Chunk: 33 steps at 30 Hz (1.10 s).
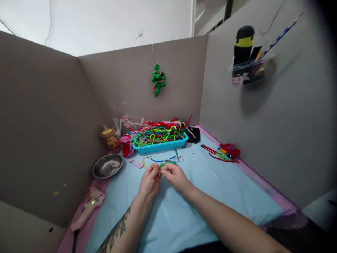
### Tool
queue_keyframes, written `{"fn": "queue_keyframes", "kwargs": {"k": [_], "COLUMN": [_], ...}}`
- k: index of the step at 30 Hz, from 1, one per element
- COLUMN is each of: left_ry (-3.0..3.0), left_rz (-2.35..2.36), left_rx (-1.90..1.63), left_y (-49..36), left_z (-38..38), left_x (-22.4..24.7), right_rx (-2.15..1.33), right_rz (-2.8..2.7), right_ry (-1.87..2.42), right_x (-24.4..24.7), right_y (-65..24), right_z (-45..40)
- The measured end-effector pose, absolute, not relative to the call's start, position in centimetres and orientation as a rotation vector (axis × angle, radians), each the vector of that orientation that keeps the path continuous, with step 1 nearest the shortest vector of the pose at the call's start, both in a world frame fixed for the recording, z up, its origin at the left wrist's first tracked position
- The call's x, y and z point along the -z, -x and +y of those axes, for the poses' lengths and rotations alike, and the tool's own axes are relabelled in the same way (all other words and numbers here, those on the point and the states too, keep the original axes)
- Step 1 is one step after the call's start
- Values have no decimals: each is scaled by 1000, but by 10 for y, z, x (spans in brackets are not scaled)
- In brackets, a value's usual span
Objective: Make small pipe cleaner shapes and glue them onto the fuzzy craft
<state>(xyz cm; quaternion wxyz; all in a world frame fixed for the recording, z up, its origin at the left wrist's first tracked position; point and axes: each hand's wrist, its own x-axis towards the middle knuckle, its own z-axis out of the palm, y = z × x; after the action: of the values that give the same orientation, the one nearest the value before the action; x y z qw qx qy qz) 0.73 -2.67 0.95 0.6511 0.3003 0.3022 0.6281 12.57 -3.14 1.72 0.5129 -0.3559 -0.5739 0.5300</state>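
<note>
My left hand (150,181) and right hand (177,178) are meeting, fingers pinched shut; I cannot tell what they are grasping. The fuzzy colorful piece (167,162) is showing just past them, between the surface's (210,196) left and right edges. I should be pinching softly, holding steady, minding the scissors (178,156).

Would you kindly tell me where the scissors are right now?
In the head view, the scissors lie on the light-blue table covering, just right of centre, between the blue tray and the person's right hand.
</note>
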Motion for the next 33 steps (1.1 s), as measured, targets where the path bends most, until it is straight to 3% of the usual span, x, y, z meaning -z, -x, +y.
{"fn": "queue_keyframes", "kwargs": {"k": [17,27,33], "left_ry": [-633,-244,-279], "left_rz": [711,700,586], "left_rx": [-1424,-1414,-1416], "left_y": [-17,-3,6], "left_z": [-29,-20,-21], "left_x": [-4,-15,-22], "right_rx": [-1278,-1328,-1135], "right_rz": [-1322,-1352,-1453], "right_ry": [879,897,967], "right_x": [-17,-15,-11], "right_y": [-127,-127,-131], "right_z": [-29,-29,-27]}}
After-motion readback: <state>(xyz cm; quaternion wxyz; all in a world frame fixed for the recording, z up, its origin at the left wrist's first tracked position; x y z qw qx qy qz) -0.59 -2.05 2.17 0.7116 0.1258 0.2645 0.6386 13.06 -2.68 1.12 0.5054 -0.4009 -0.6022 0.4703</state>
